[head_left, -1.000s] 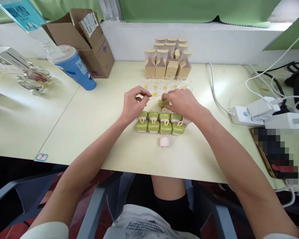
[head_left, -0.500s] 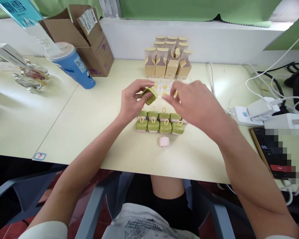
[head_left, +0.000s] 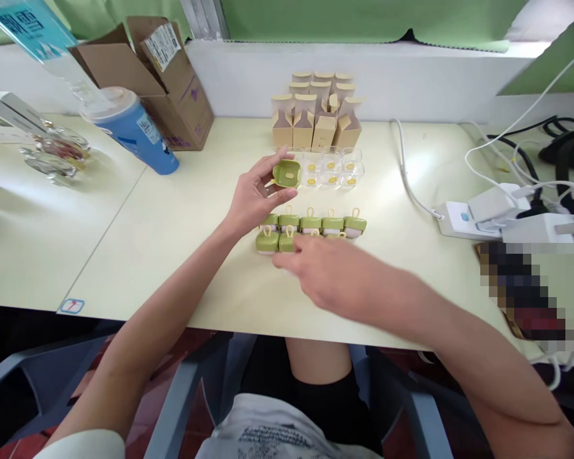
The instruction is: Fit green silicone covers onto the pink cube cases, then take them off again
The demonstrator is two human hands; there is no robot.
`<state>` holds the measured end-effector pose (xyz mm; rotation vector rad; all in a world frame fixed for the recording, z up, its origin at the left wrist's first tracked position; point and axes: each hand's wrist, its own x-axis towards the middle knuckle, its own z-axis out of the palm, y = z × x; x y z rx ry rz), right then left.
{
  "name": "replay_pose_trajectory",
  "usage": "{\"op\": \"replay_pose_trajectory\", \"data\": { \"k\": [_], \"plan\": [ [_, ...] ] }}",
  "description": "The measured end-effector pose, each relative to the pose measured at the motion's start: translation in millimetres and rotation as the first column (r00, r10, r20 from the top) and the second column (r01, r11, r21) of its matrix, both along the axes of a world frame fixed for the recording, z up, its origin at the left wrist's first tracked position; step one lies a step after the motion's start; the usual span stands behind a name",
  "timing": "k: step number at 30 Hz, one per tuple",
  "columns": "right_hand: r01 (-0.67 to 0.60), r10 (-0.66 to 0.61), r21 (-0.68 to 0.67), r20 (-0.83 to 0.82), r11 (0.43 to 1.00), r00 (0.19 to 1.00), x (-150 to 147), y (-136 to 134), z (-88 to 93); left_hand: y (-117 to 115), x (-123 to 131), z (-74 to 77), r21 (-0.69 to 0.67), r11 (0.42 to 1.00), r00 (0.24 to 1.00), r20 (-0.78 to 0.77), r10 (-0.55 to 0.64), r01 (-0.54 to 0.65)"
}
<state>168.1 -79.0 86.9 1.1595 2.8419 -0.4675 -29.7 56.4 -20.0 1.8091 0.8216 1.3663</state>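
Note:
My left hand (head_left: pixel 261 194) holds a hollow olive-green lid (head_left: pixel 287 173) between thumb and fingers, its open side facing me. My right hand (head_left: pixel 323 268), smeared by motion, is low over the front row of small cases. Its fingertips are beside one green-topped case (head_left: pixel 266 242); whether they grip anything cannot be made out. Two rows of these cases stand together, with green tops, pale bottoms and yellow loops. Part of the front row is hidden behind my right hand. The small pale pink block seen earlier does not show now.
Clear plastic boxes (head_left: pixel 331 167) with yellow marks stand behind the cases, before several open cardboard boxes (head_left: pixel 303 131). At left are a blue cup (head_left: pixel 143 137) and a brown carton (head_left: pixel 186 115). A power strip (head_left: pixel 454 220), cables and a phone (head_left: pixel 521 293) lie right.
My right hand has come down toward me from beside the lid to the front row. The lid has turned, so its hollow inside faces me. The pink block has gone out of sight.

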Motion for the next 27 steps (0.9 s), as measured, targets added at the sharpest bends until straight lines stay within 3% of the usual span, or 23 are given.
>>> {"op": "replay_pose_trajectory", "data": {
  "k": [2, 4, 8, 18, 22, 27],
  "plan": [
    [0.045, -0.046, -0.006, -0.171, 0.999, 0.984, 19, 17, 19.6, -5, 2, 3.9, 0.001, 1.000, 1.000, -0.019, -0.008, 0.008],
    [0.180, -0.136, 0.107, -0.332, 0.978, 0.933, 32, 31, 31.6, -10, 5, 7.7, -0.008, 1.000, 1.000, -0.020, -0.003, 0.002],
    [0.379, -0.262, 0.225, -0.420, 0.898, 0.869, 39, 45, 33.0, -18, 11, 11.0, -0.013, 1.000, 1.000, 0.025, -0.003, 0.003],
    [0.308, -0.229, 0.159, -0.381, 0.938, 0.896, 35, 56, 30.7, -23, 18, 10.6, 0.065, 0.997, 0.999, -0.005, 0.037, -0.037],
    [0.291, -0.212, 0.201, -0.339, 0.935, 0.917, 35, 58, 28.2, -25, 19, 10.4, 0.078, 0.994, 0.997, -0.008, 0.073, -0.072],
    [0.356, -0.298, 0.167, -0.296, 0.919, 0.908, 32, 59, 27.4, -26, 21, 7.9, 0.093, 0.993, 0.998, 0.006, 0.069, -0.069]
  ]
}}
